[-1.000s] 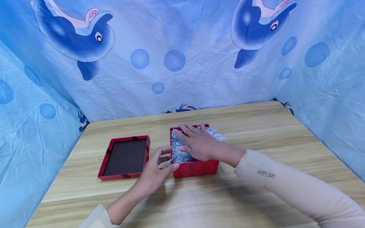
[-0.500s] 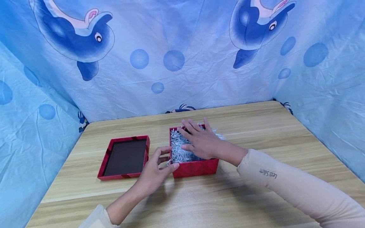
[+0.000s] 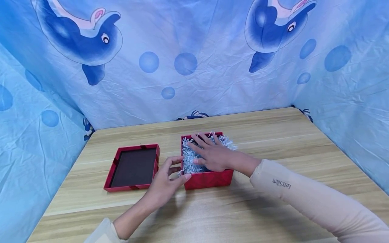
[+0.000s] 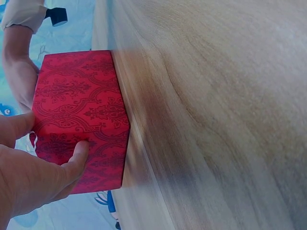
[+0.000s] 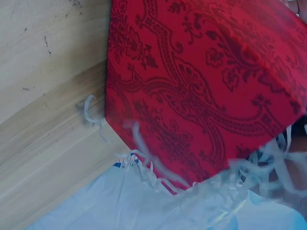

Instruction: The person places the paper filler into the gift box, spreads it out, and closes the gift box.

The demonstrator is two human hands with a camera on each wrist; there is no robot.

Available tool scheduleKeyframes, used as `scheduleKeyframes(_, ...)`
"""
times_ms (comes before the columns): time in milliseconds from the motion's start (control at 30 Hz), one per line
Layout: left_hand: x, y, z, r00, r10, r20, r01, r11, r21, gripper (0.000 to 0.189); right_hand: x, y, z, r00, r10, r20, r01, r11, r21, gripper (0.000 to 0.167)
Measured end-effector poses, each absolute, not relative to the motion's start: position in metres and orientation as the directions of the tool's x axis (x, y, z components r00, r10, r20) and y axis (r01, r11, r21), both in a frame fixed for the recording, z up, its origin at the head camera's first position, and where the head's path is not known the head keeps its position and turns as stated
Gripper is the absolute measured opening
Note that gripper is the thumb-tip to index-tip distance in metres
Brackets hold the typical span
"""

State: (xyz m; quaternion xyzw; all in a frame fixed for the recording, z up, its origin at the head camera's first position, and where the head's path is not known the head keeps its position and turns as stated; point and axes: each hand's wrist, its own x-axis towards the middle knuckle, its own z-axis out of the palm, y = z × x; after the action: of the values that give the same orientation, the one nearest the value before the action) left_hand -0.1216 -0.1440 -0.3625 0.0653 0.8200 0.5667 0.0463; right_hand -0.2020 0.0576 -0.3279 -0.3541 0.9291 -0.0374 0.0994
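Note:
A red patterned gift box (image 3: 208, 180) stands uncovered on the table, filled with pale blue shredded paper (image 3: 189, 162). Spread over that filling is my right hand (image 3: 214, 156), its straight fingers pressing on the strands. My left hand (image 3: 164, 184) grips the near left corner of the box, thumb at the front and fingers along the left side. The left wrist view shows a fingertip against the dark floral pattern of the box (image 4: 81, 96). In the right wrist view, loose paper strands (image 5: 268, 167) hang over the rim; the right hand is mostly hidden there.
Left of the box lies its red lid (image 3: 133, 168), dark inside facing up. Both rest on a wood-grain table (image 3: 273, 135). A blue curtain (image 3: 212, 91) with dolphins hangs behind and along both sides. Paper strands spill past the box's far right edge.
My right hand shifts slightly over the shredded paper, first away and right, then back down onto it. The strands at the right edge have moved inward a little. My left hand stays put.

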Motion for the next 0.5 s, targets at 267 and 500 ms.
scheduleKeyframes(267, -0.121, -0.145, -0.362, -0.987, 0.158, -0.01, 0.047, 0.353, 0.935, 0.06, -0.205, 0.057, -0.334, -0.689, -0.687, -0.23, -0.647, 0.727, -0.23, 0.068)
scheduleKeyframes(500, -0.122, -0.145, -0.362, -0.987, 0.16, -0.014, 0.043, 0.347, 0.937, 0.06, -0.212, 0.053, -0.338, -0.663, -0.684, -0.303, -0.649, 0.727, -0.222, 0.068)
